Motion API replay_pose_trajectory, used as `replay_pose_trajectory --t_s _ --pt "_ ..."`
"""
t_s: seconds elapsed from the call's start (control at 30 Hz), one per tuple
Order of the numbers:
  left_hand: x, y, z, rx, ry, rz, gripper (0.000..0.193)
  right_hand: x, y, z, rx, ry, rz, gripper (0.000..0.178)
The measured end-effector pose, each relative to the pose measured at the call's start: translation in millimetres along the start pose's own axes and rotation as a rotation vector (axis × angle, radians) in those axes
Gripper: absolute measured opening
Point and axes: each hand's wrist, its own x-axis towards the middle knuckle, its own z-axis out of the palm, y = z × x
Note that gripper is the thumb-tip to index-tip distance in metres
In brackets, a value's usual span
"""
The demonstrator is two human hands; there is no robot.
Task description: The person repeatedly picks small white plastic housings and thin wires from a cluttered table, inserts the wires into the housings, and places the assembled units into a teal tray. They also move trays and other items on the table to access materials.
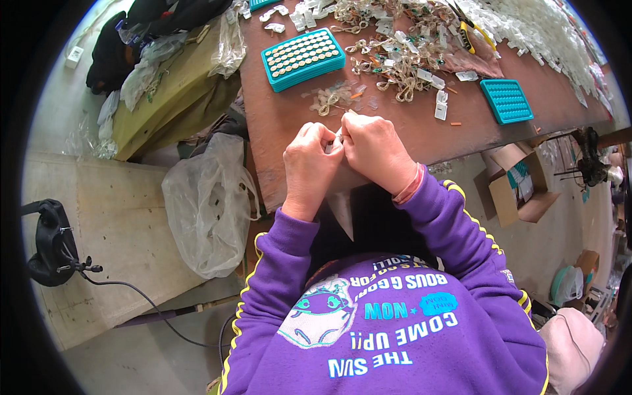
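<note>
Over the table's near edge, my left hand (308,160) and my right hand (380,149) meet fingertip to fingertip. Both are closed in a pinch; a small pale bit shows between them, too little to name. Just beyond my fingers lies a little heap of clear plastic pieces (329,97) and thin loops. A teal tray (304,78), topped by rows of round button cells, stands behind my left hand. Wire bundles with white plastic cases (405,69) spread behind my right hand.
Pliers with yellow-and-black handles (469,36) lie in the far clutter. A second teal tray (505,101) sits to the right on the brown table (421,141). White plastic parts (546,39) are piled far right. A clear bag (209,204) hangs left; an open carton (517,187) stands below right.
</note>
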Motion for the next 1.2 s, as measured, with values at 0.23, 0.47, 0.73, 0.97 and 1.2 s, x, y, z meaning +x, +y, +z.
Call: replay_pose_trajectory --t_s 0.23,0.47,0.73,0.97,1.2 --pt "3 -2 -2 0.14 0.016 0.096 0.018 -2 0 1 0.006 0.078 -0.05 0.009" --pt "-1 3 -4 0.005 0.009 0.011 0.014 0 -1 0 0.019 -0.028 -0.006 0.008" --pt "-1 0 -9 -0.257 0.087 -0.142 0.02 -3 13 -34 0.01 0.086 -0.138 0.005" --pt "8 -10 -18 -0.96 0.072 -0.397 0.013 9 28 -67 -0.088 0.006 -0.044 0.026" --pt "9 -11 -18 -1.277 0.08 -0.494 0.017 54 34 -82 -0.067 -0.07 -0.15 0.013"
